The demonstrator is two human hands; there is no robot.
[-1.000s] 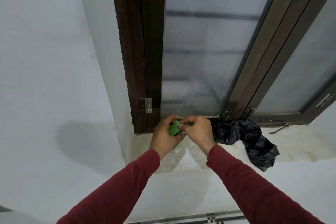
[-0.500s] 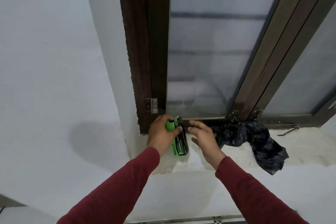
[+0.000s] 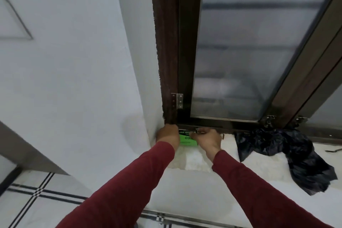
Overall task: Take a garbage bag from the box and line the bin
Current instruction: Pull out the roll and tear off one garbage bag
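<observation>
Your left hand (image 3: 167, 136) and right hand (image 3: 208, 139) hold green box (image 3: 187, 139) on sill (image 3: 259, 164). Bag (image 3: 288, 153) beside: light, soft, slippery; pinch bunched edge.

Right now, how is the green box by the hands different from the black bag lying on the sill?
The green and black cardboard box is stiff and flat-sided; the crumpled black plastic bag is floppy. The left hand and right hand hold the box, while nothing touches the bag. The box stays on the white window sill; the bag droops over its front edge. Both rest on that sill.
</observation>
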